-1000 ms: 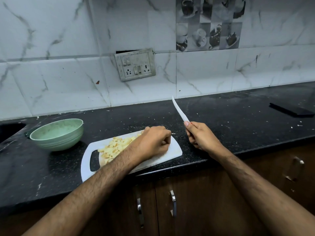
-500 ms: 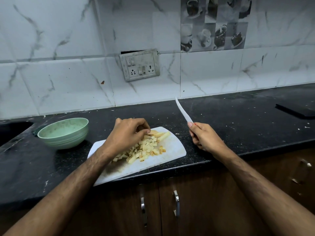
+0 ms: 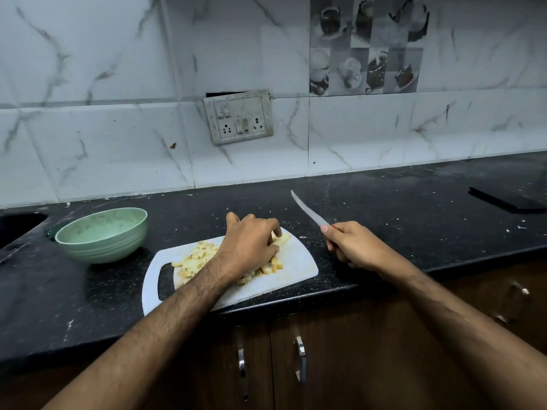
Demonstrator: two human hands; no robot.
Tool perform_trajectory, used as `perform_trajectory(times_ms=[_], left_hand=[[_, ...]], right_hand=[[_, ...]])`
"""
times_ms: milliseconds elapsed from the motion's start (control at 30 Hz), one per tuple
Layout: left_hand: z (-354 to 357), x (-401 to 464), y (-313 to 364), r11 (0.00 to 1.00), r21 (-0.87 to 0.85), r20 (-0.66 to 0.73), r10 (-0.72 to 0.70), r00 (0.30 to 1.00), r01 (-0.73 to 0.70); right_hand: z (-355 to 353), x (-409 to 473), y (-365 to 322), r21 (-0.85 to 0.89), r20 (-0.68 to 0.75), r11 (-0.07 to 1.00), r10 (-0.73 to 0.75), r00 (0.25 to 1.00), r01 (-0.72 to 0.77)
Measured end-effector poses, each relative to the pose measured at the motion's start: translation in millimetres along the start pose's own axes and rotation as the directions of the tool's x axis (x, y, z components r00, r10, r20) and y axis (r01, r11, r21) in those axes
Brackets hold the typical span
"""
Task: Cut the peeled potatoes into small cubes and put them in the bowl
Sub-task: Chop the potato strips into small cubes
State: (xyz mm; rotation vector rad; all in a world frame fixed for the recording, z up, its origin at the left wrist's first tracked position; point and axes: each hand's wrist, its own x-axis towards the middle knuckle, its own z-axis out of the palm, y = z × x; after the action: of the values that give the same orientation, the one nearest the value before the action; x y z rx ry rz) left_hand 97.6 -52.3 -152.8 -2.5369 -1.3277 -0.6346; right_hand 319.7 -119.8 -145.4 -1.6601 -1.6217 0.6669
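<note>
A white cutting board [image 3: 299,261] lies on the black counter near its front edge. A heap of small yellow potato cubes [image 3: 195,258] covers its middle. My left hand [image 3: 250,244] lies over the right side of the heap, fingers curled down around a longer uncut potato piece [image 3: 282,238]. My right hand [image 3: 353,247] grips the handle of a knife [image 3: 309,210] to the right of the board, blade raised and pointing up-left, clear of the board. A light green bowl [image 3: 102,233] stands on the counter left of the board; no cubes show inside it.
The counter [image 3: 414,220] is black stone with white crumbs. A sink edge [image 3: 17,226] is at far left, and a flat black object [image 3: 507,198] lies at far right. A socket plate [image 3: 238,116] hangs on the tiled wall. Cabinet doors with metal handles [image 3: 300,359] sit below.
My left hand swept left over the heap, then came back right onto the long potato piece. The board turned, its handle slot back in sight. My right hand kept the knife raised.
</note>
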Motion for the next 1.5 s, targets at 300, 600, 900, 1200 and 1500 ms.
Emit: perform_trajectory(times_ms=[300, 600, 900, 1200, 1500], left_hand=[[-2.8, -4.0, -0.9, 0.992, -0.125, 0.042, 0.001, 0.999, 0.004], [-11.7, -4.2, -3.7, 0.991, -0.130, 0.156, 0.062, 0.986, -0.041], [-7.2, -0.8, -7.7, 0.992, -0.044, 0.147, 0.126, 0.981, -0.120], [-7.2, -5.8, -7.6, 0.994, -0.046, 0.141, 0.109, 0.984, -0.104], [-2.6, -4.9, -9.8, 0.990, -0.062, 0.121, 0.135, 0.983, -0.128]], right_hand=[[-19.0, -47.6, -21.5, -0.608, 0.065, 0.793, 0.013, 0.998, 0.029], [-9.1, -53.6, -31.9, -0.808, 0.043, 0.588, -0.002, 0.999, 0.036], [3.8, -47.6, -39.5, -0.824, 0.088, 0.561, -0.006, 0.996, 0.076], [-5.1, -51.8, -40.7, -0.879, 0.078, 0.465, -0.090, 0.993, 0.111], [-3.0, -49.7, -39.7, -0.829, 0.098, 0.553, 0.000, 0.995, 0.081]])
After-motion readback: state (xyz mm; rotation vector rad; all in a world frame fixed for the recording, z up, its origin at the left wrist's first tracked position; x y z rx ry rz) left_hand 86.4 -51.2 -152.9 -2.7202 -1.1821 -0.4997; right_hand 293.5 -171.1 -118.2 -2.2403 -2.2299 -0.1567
